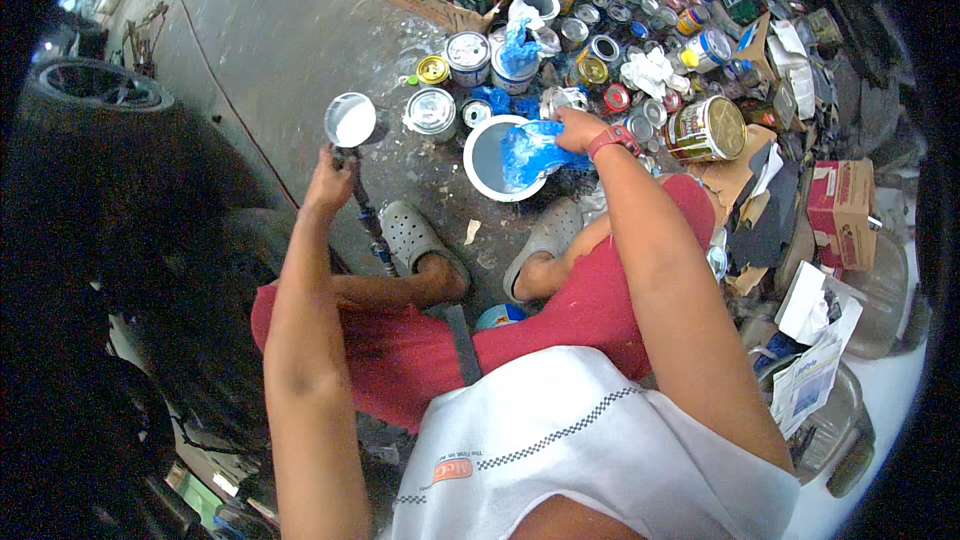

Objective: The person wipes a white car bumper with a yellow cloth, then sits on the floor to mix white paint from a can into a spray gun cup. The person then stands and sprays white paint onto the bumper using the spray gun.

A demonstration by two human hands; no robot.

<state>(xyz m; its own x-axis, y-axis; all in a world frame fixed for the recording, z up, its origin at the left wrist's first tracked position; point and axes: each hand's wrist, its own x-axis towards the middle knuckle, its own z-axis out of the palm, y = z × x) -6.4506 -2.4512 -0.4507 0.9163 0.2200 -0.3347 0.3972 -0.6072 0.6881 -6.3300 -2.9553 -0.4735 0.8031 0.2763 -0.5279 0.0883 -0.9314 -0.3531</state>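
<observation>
My left hand [331,180] is closed around a dark paint spray gun [345,154]. A round cup [351,120] with white inside sits on top of the gun, and a dark hose [376,230] hangs below it. My right hand [580,129] grips a crumpled blue rag [532,154], cloth or plastic I cannot tell. The rag hangs over and partly into a white bucket [482,188] on the floor in front of my feet, hiding part of its inside.
Paint cans [430,113] and jars crowd the floor ahead and right. A cardboard box [415,2] of cans stands far ahead. A tire [105,83] lies at the left, and a thin hose [225,95] crosses the floor. A red-and-brown carton [842,215] sits at the right.
</observation>
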